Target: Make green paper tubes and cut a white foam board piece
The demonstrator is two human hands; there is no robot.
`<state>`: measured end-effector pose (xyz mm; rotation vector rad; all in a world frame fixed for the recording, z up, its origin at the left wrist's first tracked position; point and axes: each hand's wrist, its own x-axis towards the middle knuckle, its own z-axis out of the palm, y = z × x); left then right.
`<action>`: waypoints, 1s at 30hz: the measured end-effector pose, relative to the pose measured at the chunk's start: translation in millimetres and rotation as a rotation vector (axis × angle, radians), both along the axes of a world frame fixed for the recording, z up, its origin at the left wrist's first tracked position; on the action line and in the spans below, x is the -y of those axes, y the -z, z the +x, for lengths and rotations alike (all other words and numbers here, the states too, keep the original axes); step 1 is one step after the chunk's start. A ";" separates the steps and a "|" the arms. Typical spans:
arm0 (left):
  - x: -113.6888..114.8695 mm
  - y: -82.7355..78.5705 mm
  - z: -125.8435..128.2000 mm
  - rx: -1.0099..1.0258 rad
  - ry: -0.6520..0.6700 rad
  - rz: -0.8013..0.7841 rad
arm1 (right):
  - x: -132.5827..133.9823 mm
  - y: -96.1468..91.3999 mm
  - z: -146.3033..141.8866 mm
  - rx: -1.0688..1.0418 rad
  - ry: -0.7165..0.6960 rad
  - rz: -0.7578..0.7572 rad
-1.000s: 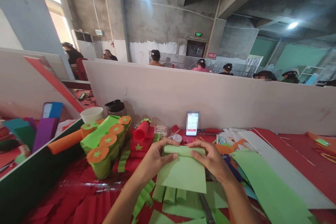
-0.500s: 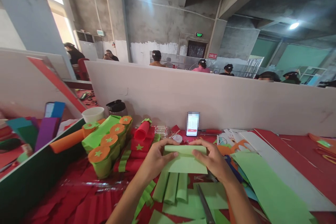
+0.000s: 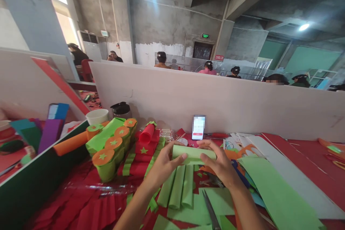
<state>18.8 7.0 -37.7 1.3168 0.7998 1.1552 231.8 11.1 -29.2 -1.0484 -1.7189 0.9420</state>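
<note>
Both hands hold a light green paper roll (image 3: 192, 153) level above the table. My left hand (image 3: 164, 165) pinches its left end, thumb on top. My right hand (image 3: 218, 163) wraps round its right end. Under the hands lie three finished green paper rolls (image 3: 178, 188) side by side on green paper sheets (image 3: 218, 201). Scissors (image 3: 210, 212) lie just right of those rolls.
Green and orange star-topped paper cylinders (image 3: 110, 147) and red ones (image 3: 144, 143) stand at left. A phone (image 3: 198, 127) leans on the white partition (image 3: 215, 100). Long green and white strips (image 3: 275, 187) run right. A white cup (image 3: 97, 116) and dark jug (image 3: 120, 109) stand behind. People sit beyond the partition.
The flat green sheet that hung below my hands has been wound up into a tight roll. The three rolls beneath are now uncovered.
</note>
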 end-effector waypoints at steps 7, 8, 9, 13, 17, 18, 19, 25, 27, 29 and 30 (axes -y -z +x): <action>2.2 -0.8 4.2 0.025 -0.002 -0.042 | -1.2 -0.3 3.8 0.008 0.026 -0.009; 2.9 -1.7 4.5 0.019 -0.008 -0.065 | -0.4 -1.5 4.5 0.009 0.020 -0.004; 3.5 -2.5 4.6 0.013 -0.014 -0.084 | 0.6 -2.8 4.9 0.012 0.012 -0.003; 3.1 -3.3 4.2 0.005 -0.032 -0.086 | 3.7 -6.5 3.2 -0.005 -0.023 -0.005; 0.2 -0.8 1.6 -0.036 -0.068 0.016 | 0.4 -0.7 -0.5 -0.158 0.000 -0.112; 0.0 -0.7 0.7 -0.041 -0.066 0.042 | -0.9 1.6 -0.8 -0.193 0.005 -0.151; 0.4 -0.9 -0.3 -0.036 -0.050 0.059 | -2.2 3.7 -0.6 -0.227 0.005 -0.184; 7.8 -9.6 -7.8 0.180 0.095 -0.049 | -5.0 6.4 7.1 -0.462 -0.025 -0.314; 9.8 -14.7 -10.4 0.203 0.115 -0.084 | -5.1 5.7 9.7 -0.505 -0.035 -0.350; 11.0 -20.1 -11.8 0.140 0.124 -0.090 | -5.1 5.7 10.9 -0.510 -0.039 -0.370; 11.3 -22.4 -11.8 0.087 0.121 -0.083 | -5.0 6.0 10.8 -0.501 -0.038 -0.368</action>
